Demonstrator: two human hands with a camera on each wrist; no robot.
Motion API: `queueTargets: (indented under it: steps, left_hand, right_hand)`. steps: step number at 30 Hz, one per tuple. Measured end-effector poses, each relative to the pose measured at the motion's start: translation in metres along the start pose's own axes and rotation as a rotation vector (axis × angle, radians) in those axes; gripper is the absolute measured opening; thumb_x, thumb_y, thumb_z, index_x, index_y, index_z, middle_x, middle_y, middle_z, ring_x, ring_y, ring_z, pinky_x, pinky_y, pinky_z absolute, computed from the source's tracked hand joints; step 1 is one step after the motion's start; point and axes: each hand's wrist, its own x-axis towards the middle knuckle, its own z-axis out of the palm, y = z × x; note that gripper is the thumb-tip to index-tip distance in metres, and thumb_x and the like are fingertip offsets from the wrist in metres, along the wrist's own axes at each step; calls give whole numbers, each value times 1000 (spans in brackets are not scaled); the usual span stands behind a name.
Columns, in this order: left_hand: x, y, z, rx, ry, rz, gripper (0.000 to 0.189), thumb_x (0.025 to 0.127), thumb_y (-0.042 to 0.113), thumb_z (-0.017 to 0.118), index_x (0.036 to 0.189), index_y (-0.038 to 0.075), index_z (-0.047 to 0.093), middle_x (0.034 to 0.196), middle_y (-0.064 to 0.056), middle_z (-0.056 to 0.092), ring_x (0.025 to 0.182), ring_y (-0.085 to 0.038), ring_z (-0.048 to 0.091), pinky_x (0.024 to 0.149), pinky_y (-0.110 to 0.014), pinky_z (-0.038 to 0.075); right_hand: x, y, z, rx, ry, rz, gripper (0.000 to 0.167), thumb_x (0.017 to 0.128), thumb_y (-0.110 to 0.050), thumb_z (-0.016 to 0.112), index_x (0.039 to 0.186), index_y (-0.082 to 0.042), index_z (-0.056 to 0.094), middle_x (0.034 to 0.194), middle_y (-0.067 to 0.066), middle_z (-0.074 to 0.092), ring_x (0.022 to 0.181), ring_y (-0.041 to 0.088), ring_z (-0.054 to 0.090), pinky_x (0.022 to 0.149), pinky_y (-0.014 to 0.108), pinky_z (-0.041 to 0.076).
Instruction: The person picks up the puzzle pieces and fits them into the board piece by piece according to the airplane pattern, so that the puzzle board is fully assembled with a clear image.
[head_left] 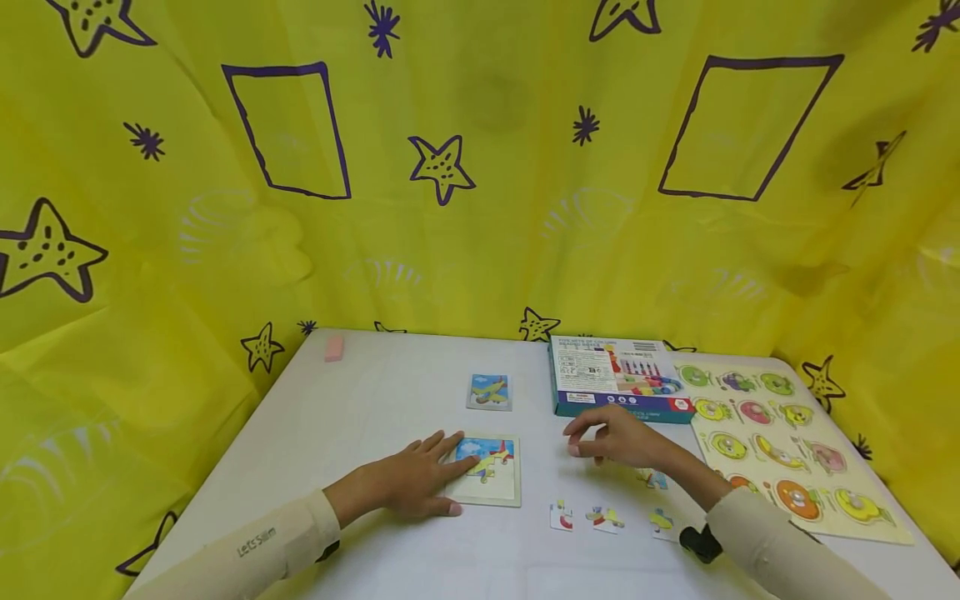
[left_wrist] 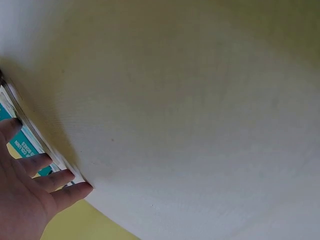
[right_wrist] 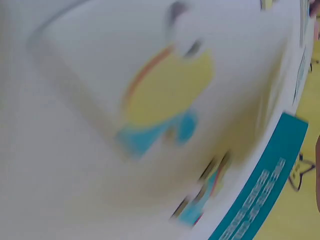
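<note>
Puzzle board (head_left: 506, 489), sq., part-filled, blu/yel/red

A square, cream-coloured puzzle tray (head_left: 504, 493) lies flat on the white desk (head_left: 360, 400), its far part filled by a joined blue, yellow and red picture section (head_left: 487, 447), its near part largely bare. To its right lie separate loose pieces: a red-and-white piece (head_left: 561, 517), a red, blue and yellow piece (head_left: 605, 519) and a yellow-and-blue piece (head_left: 662, 522).
</note>
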Motion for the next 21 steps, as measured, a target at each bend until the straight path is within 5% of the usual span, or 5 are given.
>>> queueTargets:
  steps: [9, 21]
  left_hand:
    - [0, -2, 2, -1, 2, -3, 74, 97, 66, 48, 160, 33, 27, 168, -12, 18, 152, -43, 22, 117, -61, 29]
    - [0, -2, 0, -11, -6, -13, 74, 97, 65, 48, 160, 33, 27, 168, -12, 16, 152, -42, 20, 117, -61, 28]
  right_hand:
    - [-50, 21, -30, -52, 113, 71, 28, 92, -16, 74, 113, 2, 72, 103, 12, 72, 63, 14, 61, 58, 28, 54]
    - [-87, 35, -28, -163, 198, 228, 25, 86, -20, 80, 103, -3, 76, 92, 5, 69, 61, 10, 56, 55, 23, 48]
